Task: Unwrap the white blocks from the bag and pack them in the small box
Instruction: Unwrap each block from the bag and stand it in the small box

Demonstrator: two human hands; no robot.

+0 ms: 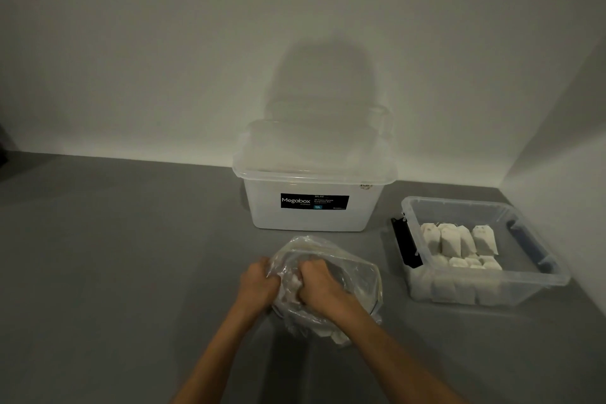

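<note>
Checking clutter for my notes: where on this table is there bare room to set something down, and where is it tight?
Bare: the table left of the big box and the bag, wall to near edge. Tight: the gap between bag and small box, whose left side holds white blocks.

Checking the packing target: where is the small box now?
Head view: the small box sits at the right, by the wall, right of the Megabox bin and the bag.

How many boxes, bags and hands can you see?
Boxes: 2 (big lidded box, small box)
Bags: 1 (plastic bag)
Hands: 2 (left hand, right hand)
Total: 5
</note>
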